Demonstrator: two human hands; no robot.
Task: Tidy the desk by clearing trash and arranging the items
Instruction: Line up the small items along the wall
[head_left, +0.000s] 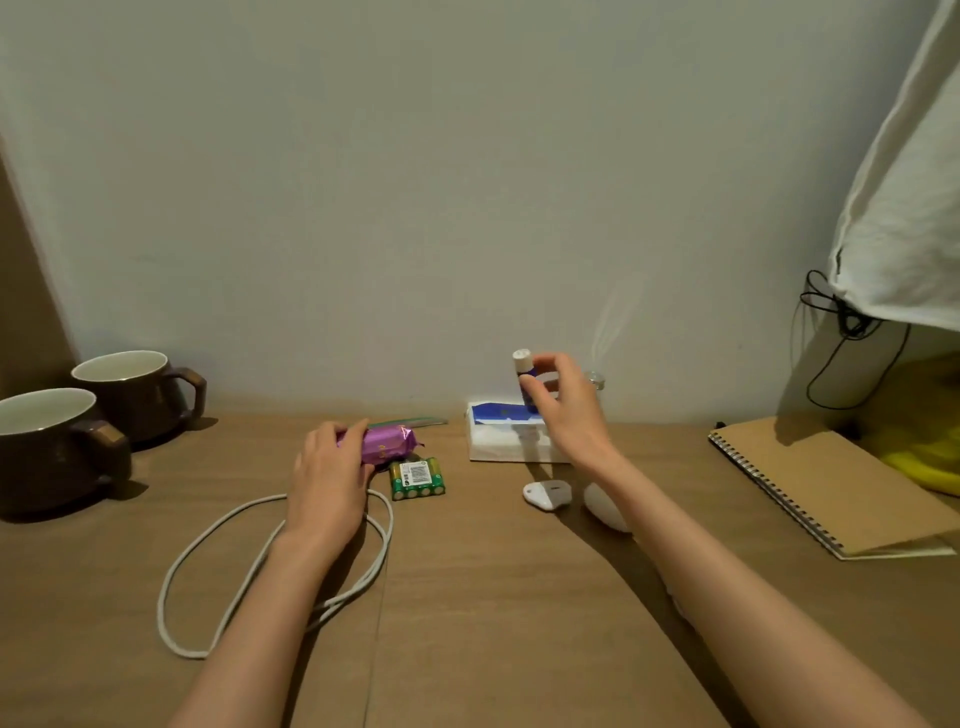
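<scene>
On a plain mid-brown desk (493, 597), a tissue pack (498, 441) shows white with a blue top panel; just above it, a bottle (522, 370) is deep blue with a white cap; left of the pack, a glossy purple wrapper (389, 441) and green batteries (417, 478) with a white label; farther left, a dark brown mug (135, 400) and a second mug (52, 457), both pale inside; right of the pack, a tan notebook (821, 483) with black spiral binding.

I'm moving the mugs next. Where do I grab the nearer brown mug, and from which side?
Its handle, from the right. The nearer mug stands upright with the angular handle jutting right, toward the left hand, though that grips the purple packet and the right hand holds the blue bottle.
</scene>
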